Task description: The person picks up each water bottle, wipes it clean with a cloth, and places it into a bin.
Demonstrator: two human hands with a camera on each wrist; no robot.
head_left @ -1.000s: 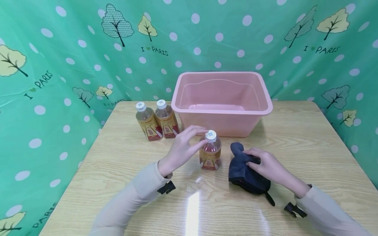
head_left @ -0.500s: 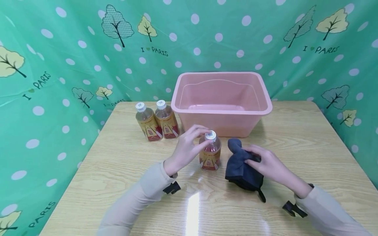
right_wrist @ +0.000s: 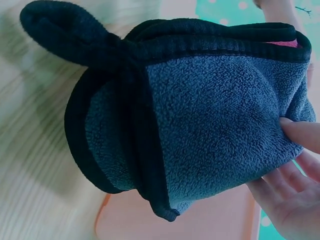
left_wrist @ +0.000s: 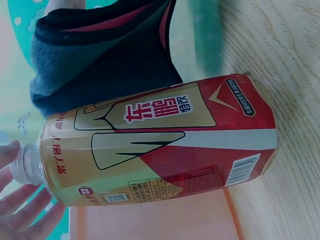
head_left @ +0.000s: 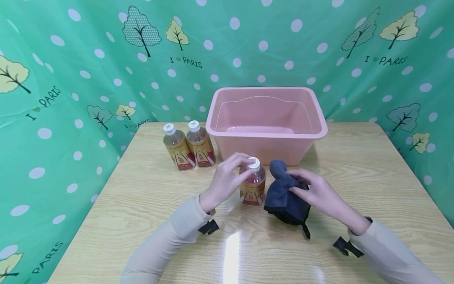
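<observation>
My left hand pinches the white cap of a drink bottle that stands upright on the table. In the left wrist view the bottle shows a gold and red label, with my fingers and thumb around its cap end. Just right of the bottle, my right hand grips a dark blue-grey plush cloth between thumb and fingers. Black trim and a loop edge this cloth, and a bit of pink shows inside its fold. It hangs bunched beside the bottle; whether its lower edge touches the table is hard to tell.
Behind the bottle stands a pink plastic bin with nothing visible inside. To its left are two similar bottles, upright and close together. A green patterned curtain hangs around the wooden table.
The cloth has moved left and slightly away from me with my right hand, nearer the bottle. My left hand stays at the cap, its wrist shifted slightly right. The bottle has not moved.
</observation>
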